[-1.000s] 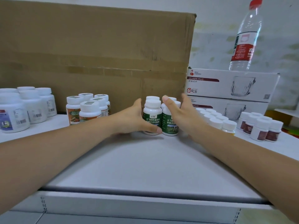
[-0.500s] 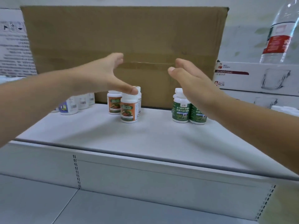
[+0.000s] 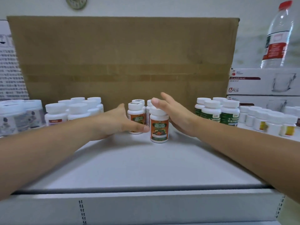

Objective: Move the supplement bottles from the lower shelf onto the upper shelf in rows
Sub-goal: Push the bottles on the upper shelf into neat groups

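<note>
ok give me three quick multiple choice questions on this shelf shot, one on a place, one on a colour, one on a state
1. Where does the water bottle stand?
A. on the mug boxes
B. on the cardboard box
C. at the shelf's front edge

2. What colour is the label on the front middle bottle?
A. blue
B. orange
C. green

3. How does that bottle stand?
A. on its side
B. upright, cap off
C. upright, cap on

Answers:
1 A: its base sits on the stacked mug boxes at the right.
2 B: the label is plainly orange.
3 C: it stands on the shelf with its white cap in place.
</note>
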### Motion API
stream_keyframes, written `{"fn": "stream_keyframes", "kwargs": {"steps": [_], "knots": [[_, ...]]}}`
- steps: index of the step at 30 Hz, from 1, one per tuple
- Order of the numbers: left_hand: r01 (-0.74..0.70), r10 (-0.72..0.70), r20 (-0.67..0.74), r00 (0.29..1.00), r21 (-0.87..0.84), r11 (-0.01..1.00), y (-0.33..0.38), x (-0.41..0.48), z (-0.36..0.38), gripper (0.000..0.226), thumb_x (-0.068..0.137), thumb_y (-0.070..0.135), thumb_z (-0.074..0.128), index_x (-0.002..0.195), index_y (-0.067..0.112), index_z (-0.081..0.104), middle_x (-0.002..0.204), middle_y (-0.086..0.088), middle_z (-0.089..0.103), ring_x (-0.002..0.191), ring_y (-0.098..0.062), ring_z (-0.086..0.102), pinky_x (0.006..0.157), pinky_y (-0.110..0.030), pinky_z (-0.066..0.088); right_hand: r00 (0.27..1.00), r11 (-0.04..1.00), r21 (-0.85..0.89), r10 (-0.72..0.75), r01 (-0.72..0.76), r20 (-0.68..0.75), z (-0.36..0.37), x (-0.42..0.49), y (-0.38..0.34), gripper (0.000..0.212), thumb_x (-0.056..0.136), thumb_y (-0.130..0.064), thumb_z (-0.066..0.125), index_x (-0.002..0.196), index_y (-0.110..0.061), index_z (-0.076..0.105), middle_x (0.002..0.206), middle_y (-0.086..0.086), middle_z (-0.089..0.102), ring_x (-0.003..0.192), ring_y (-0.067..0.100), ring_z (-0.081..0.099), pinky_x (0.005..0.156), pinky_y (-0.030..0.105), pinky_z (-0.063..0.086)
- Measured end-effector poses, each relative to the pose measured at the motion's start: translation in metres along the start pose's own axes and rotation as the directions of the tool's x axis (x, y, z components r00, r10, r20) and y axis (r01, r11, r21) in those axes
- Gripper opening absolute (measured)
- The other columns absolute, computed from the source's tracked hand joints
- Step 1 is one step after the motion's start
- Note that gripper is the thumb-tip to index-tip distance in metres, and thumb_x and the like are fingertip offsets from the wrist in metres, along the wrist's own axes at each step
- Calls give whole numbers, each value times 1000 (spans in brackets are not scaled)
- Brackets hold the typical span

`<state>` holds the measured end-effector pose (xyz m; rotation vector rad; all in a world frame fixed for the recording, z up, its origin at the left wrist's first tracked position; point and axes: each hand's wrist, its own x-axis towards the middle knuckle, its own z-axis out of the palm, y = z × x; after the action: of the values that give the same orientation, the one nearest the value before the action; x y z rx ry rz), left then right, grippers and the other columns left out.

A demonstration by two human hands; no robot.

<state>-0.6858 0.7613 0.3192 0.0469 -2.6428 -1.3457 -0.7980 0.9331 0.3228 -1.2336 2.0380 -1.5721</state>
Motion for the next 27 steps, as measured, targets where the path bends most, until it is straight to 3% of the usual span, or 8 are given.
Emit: {"fn": "stream_keyframes", "kwargs": {"steps": [3,5,7,11,17,20,25,27], "knots": [[-41,39,-24,999,-82,996,-5,5,3,97,53,30,94,134,25,41,121,6,67,110,-7,65,97,-29,50,1000,997,-81,-3,5,26,-1,-2,7,125,58,-70,65,157,-28,1,160,-3,26,126,8,38,107,34,34],[-79,80,3,997,-116,990,-9,8,6,93,61,18,92,135,28,36,121,8,66,107,-3,65,88,-19,52,1000,994,-108,4,-1,24,-1,-2,10,126,60,-66,67,156,-26,-3,156,-7,32,123,7,45,105,31,37],[-92,96,31,995,-135,987,-9,9,4,83,69,6,83,134,30,36,118,10,68,104,0,66,79,-13,51,999,990,-141,23,-18,35,3,0,12,132,54,-69,68,155,-27,-5,143,-18,42,116,4,54,108,42,41],[-89,103,101,990,-130,988,-12,11,-1,96,67,12,88,143,26,31,122,6,67,113,-9,64,95,-27,50,997,991,-131,8,3,79,4,5,16,91,60,-71,68,137,-37,32,126,-17,57,113,3,58,109,59,36],[-104,118,97,988,-133,986,-8,7,2,89,70,5,84,141,26,33,126,7,65,112,-6,64,94,-24,51,996,978,-209,21,-1,92,6,9,16,143,41,-92,63,154,-20,17,137,-16,55,116,1,59,113,52,30],[-101,113,88,990,-132,986,-9,7,3,95,68,9,87,142,25,30,126,7,64,112,-6,64,95,-25,51,994,973,-231,22,4,109,4,11,18,144,43,-92,62,155,-18,13,139,-18,53,118,1,57,110,39,37],[-76,81,59,995,-92,993,-8,6,4,103,67,12,88,145,27,23,128,10,60,110,-2,63,93,-21,52,979,978,-198,-17,58,205,3,10,19,82,69,-81,57,141,-45,43,147,-2,42,125,16,56,104,47,46],[-72,78,62,995,-95,993,-8,7,4,104,67,11,88,146,28,21,130,9,59,111,-2,63,92,-21,52,975,981,-183,-29,70,220,4,9,19,78,69,-82,57,139,-48,45,147,-1,43,127,17,54,104,46,46]]}}
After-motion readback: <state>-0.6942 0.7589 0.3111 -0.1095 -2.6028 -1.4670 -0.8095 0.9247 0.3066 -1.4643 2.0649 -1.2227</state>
